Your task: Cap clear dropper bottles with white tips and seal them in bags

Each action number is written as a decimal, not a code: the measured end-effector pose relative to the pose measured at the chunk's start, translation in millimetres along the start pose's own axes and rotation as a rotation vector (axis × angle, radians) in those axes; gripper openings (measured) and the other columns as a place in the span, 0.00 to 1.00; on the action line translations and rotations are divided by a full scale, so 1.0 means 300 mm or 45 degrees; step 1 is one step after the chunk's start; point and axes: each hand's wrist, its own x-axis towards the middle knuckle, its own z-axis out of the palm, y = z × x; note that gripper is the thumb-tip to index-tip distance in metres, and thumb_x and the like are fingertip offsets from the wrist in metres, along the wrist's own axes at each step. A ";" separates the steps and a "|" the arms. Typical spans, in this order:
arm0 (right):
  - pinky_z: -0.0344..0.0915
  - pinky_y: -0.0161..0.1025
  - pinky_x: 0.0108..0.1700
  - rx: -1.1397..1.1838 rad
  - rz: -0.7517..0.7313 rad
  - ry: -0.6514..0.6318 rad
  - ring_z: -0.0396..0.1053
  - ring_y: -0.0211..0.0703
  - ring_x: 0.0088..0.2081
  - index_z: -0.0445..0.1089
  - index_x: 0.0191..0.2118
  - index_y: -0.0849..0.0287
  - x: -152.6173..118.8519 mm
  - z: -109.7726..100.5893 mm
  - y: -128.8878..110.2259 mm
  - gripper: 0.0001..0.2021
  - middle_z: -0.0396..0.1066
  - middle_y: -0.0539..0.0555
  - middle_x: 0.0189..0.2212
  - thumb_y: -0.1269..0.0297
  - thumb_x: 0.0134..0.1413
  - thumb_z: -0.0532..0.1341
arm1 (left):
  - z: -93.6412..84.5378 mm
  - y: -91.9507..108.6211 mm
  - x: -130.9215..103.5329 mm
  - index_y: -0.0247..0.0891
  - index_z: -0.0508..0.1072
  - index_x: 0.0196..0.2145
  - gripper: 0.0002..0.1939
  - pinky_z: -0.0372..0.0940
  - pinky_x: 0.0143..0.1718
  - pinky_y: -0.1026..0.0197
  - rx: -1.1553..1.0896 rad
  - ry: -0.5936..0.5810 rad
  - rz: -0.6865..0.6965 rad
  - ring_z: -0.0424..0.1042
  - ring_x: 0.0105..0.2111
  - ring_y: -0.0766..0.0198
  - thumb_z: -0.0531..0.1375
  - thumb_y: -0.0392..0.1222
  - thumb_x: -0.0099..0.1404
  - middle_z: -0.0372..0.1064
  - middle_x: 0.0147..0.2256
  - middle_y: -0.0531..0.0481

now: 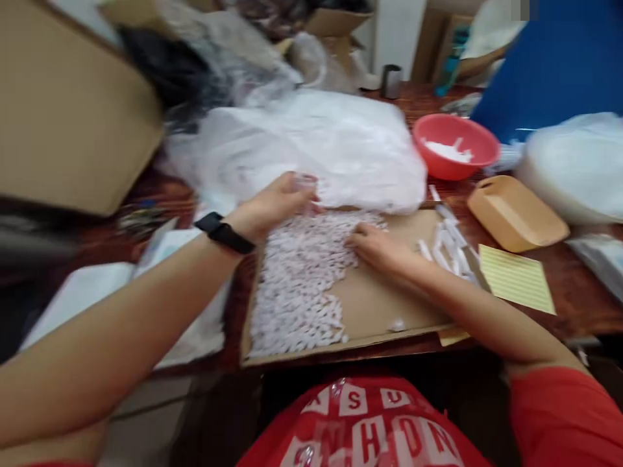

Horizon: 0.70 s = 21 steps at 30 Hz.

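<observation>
Left hand [282, 198]: from my remote seat I see its thumb and fingers closed around a small clear object [305, 185], just above the far edge of the white pieces; the blur keeps me from telling what the object is
Right hand [377, 248]: fingers bunched and pointing down, touching the right edge of the pile; I cannot tell whether a piece is pinched between them
White pieces [302, 292]: I have them spread thickly over the left part of the cardboard tray [379, 295]
Tray's right end: white strips [452, 250] lie loosely together, beyond the right forearm
Near edge: a small whitish lump [397, 325] sits alone on the bare cardboard
Behind the tray: I make out a large white plastic bag [321, 143]
Right side: a red bowl [455, 170] with white bits inside, a tan container [518, 214] and a lined yellow note [516, 277]
</observation>
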 end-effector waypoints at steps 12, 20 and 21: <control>0.76 0.47 0.49 0.138 0.008 0.224 0.79 0.50 0.48 0.78 0.55 0.55 -0.135 -0.061 -0.050 0.13 0.80 0.59 0.47 0.60 0.74 0.59 | 0.208 -0.210 -0.350 0.34 0.77 0.38 0.08 0.77 0.48 0.63 -1.510 -0.050 -0.271 0.82 0.40 0.66 0.62 0.36 0.77 0.82 0.37 0.49; 0.77 0.45 0.53 0.446 0.244 0.609 0.81 0.43 0.48 0.76 0.60 0.45 -0.279 -0.067 -0.228 0.14 0.81 0.52 0.44 0.60 0.76 0.60 | 0.309 -0.157 -0.412 0.37 0.72 0.44 0.05 0.79 0.44 0.63 -1.795 0.030 -0.344 0.86 0.43 0.62 0.65 0.32 0.74 0.85 0.44 0.47; 0.78 0.44 0.52 0.555 0.277 0.663 0.82 0.43 0.47 0.76 0.58 0.46 -0.284 -0.055 -0.242 0.12 0.82 0.51 0.44 0.60 0.75 0.60 | 0.318 -0.153 -0.417 0.38 0.72 0.45 0.06 0.79 0.44 0.64 -1.798 0.033 -0.346 0.86 0.42 0.62 0.66 0.32 0.74 0.85 0.44 0.48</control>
